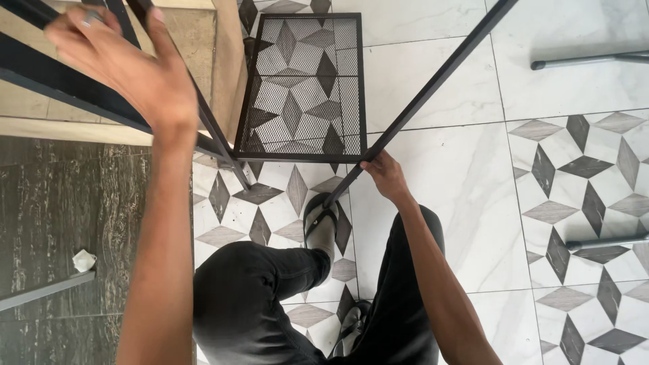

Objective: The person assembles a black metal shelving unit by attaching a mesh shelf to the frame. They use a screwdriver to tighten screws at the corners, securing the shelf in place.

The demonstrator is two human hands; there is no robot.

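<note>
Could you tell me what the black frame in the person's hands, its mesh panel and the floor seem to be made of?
The black frame, gripped by the right hand and the left hand, looks like matt painted metal tubing: thin, straight, square-edged bars. The mesh panel seems to be expanded metal, as the tiles show through its holes. The floor looks like glossy marble-patterned ceramic tile, possibly stone.

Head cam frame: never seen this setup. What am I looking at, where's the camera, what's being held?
One picture, from a camera worn on a person's head, looking down at their own arms, legs and the floor. No machine: two bare hands. The left hand is raised, against a black metal bar. The right hand grips a slanted black metal rod, whose lower end reaches down by a sandalled foot. Between them hangs a black mesh panel. Below is a patterned tile floor; a crumpled white scrap lies left.
</note>
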